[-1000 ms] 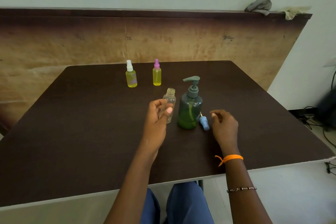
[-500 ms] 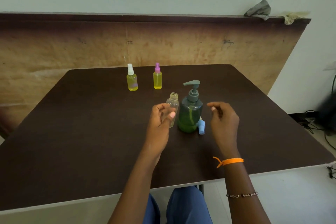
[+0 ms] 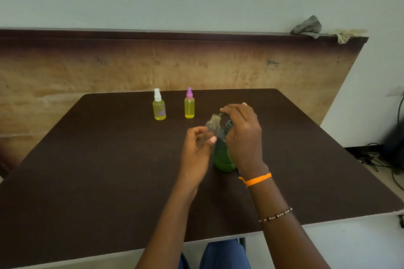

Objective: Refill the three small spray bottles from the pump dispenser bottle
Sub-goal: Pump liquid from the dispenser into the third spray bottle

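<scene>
My left hand (image 3: 197,150) holds the small clear bottle (image 3: 213,125) upright on the dark table (image 3: 87,159); the bottle is uncapped and looks empty. Right beside it stands the green pump dispenser bottle (image 3: 222,158). My right hand (image 3: 242,133) lies over its pump head with the fingers curved down around it, and only the nozzle tip pokes out close above the clear bottle's mouth. Farther back stand two capped spray bottles of yellow liquid, one with a white cap (image 3: 159,107) and one with a pink cap (image 3: 189,105). The blue spray cap is hidden behind my right wrist.
A wooden board (image 3: 218,67) leans against the wall behind the table, with two rags (image 3: 307,27) on its top edge. Cables (image 3: 371,159) lie on the floor to the right. The table's near edge runs just above my knees.
My right hand rose from the table beside the blue cap and moved left onto the dispenser's pump head. My left hand kept its hold on the clear bottle.
</scene>
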### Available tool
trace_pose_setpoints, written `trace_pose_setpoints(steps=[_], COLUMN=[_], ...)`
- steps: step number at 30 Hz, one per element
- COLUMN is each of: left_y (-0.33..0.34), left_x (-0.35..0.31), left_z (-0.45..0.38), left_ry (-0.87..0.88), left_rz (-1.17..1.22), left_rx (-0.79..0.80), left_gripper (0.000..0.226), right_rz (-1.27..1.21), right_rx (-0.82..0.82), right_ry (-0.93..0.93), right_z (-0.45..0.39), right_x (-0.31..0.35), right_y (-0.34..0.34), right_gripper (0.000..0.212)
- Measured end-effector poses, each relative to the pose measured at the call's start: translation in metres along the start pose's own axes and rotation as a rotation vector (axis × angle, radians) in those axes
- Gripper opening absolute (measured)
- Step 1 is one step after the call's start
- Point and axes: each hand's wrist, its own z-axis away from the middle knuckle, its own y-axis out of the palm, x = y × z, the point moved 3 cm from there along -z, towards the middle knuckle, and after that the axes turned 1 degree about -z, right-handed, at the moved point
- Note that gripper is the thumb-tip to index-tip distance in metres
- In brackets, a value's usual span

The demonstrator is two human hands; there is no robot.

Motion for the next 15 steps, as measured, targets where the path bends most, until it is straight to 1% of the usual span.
trace_pose_setpoints(steps=[4,9,15], left_y=[-0.0022,-0.0050,-0.0060], left_x=[-0.0022,-0.0035,-0.0040], left_z=[-0.0045,-0.0044,-0.0051], left_ry=[0.004,-0.001,0.003], left_rz=[-0.003,-0.014,-0.014], left_rx=[-0.026,-0.021,-0.025], left_gripper=[0.024,0.026,0.026], right_rz=[-0.011,0.047,0.068], right_rx=[-0.035,-0.092,-0.079], right_ry=[-0.027,-0.078,-0.078], right_z=[0.0010,0.0015,0.0037], right_x=[0.0004,0.0037,0.0003], right_y=[0.0032,-0.0017,0.0016], right_gripper=[0.040,0.033,0.029])
